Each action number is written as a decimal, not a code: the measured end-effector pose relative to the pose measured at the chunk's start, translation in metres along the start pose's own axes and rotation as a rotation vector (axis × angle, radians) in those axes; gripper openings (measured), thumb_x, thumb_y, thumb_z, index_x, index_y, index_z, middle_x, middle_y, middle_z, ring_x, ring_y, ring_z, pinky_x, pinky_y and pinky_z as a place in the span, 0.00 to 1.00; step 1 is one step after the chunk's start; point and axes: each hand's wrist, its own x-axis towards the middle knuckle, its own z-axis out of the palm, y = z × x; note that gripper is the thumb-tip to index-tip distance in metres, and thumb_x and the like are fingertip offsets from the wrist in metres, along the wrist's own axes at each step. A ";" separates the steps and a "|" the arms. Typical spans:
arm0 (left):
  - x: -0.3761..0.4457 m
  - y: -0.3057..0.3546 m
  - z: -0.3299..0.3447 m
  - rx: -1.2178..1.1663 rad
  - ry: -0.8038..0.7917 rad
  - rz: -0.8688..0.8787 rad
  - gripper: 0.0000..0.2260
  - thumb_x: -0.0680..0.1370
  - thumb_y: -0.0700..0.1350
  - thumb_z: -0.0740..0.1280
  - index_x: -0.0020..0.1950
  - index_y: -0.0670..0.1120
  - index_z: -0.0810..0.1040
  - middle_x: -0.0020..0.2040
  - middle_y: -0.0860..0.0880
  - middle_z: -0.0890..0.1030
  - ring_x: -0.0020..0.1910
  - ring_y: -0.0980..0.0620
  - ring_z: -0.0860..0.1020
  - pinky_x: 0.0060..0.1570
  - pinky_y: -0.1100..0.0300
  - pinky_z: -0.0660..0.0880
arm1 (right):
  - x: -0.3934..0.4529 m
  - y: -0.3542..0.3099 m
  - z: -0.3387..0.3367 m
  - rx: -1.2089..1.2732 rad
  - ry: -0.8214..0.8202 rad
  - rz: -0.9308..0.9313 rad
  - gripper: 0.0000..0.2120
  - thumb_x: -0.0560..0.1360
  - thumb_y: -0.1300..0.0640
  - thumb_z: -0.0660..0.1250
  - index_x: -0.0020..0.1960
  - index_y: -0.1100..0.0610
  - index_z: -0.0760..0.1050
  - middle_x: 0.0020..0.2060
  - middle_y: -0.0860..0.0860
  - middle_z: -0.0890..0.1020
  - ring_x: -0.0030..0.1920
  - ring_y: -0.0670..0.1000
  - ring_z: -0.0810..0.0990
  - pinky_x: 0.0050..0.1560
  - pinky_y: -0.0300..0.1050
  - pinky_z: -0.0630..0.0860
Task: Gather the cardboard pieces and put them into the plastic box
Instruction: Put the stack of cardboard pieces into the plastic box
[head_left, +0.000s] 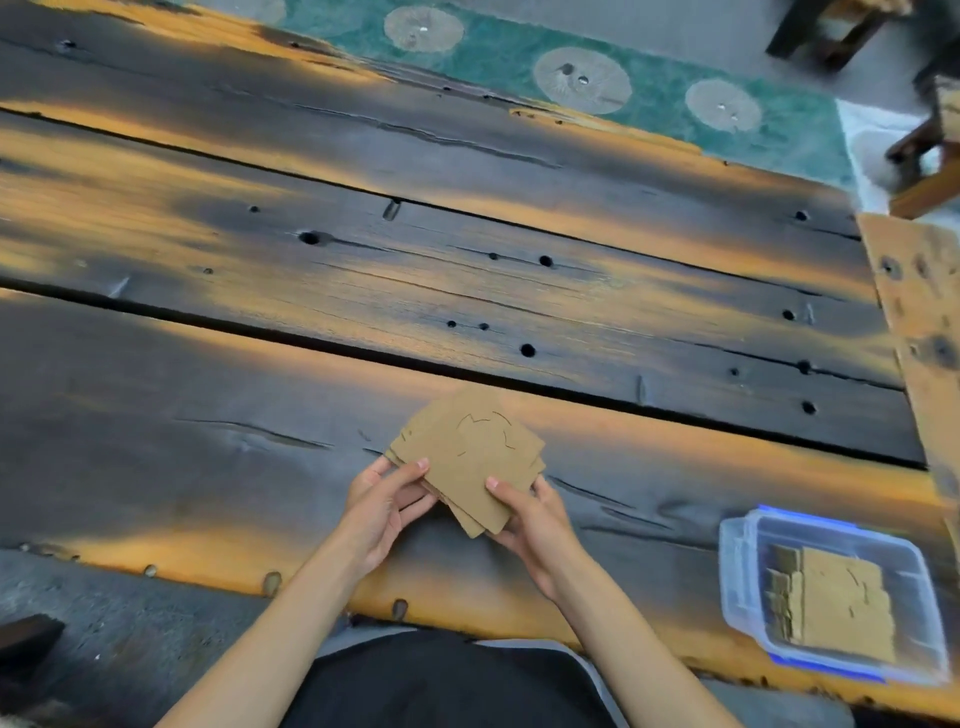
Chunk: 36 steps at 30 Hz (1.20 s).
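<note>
A stack of brown cardboard pieces (467, 452) with cut outlines on the top sheet is held just above the table's near plank. My left hand (382, 512) grips its left edge, thumb on top. My right hand (530, 522) grips its lower right corner, thumb on top. The clear plastic box (748, 571) with blue clips stands open at the table's right front, well to the right of my hands. More cardboard pieces (836, 603) lie flat inside it.
The dark, worn wooden plank table (363, 260) has gaps and holes. A green patterned rug (519, 57) lies on the floor beyond it. Wooden furniture legs (924, 171) stand at the far right. The table's front edge runs just before my body.
</note>
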 end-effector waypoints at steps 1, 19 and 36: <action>0.002 -0.001 0.006 0.039 0.017 0.002 0.14 0.80 0.37 0.69 0.66 0.42 0.79 0.59 0.40 0.86 0.53 0.45 0.87 0.57 0.49 0.83 | -0.005 -0.003 -0.013 -0.031 0.008 -0.004 0.19 0.77 0.60 0.72 0.67 0.53 0.74 0.56 0.51 0.87 0.56 0.54 0.86 0.49 0.51 0.84; 0.001 -0.085 0.168 0.634 -0.165 -0.038 0.26 0.76 0.38 0.75 0.73 0.47 0.77 0.51 0.47 0.90 0.45 0.53 0.87 0.53 0.49 0.83 | -0.073 -0.031 -0.216 -0.087 0.157 -0.016 0.16 0.77 0.61 0.73 0.63 0.51 0.79 0.54 0.50 0.88 0.53 0.51 0.87 0.45 0.48 0.84; 0.005 -0.133 0.225 0.897 -0.300 -0.031 0.20 0.74 0.38 0.78 0.64 0.44 0.81 0.48 0.38 0.89 0.46 0.44 0.87 0.51 0.45 0.85 | -0.115 -0.021 -0.273 -0.091 0.485 -0.068 0.13 0.74 0.61 0.76 0.56 0.49 0.80 0.50 0.48 0.88 0.49 0.47 0.87 0.42 0.39 0.82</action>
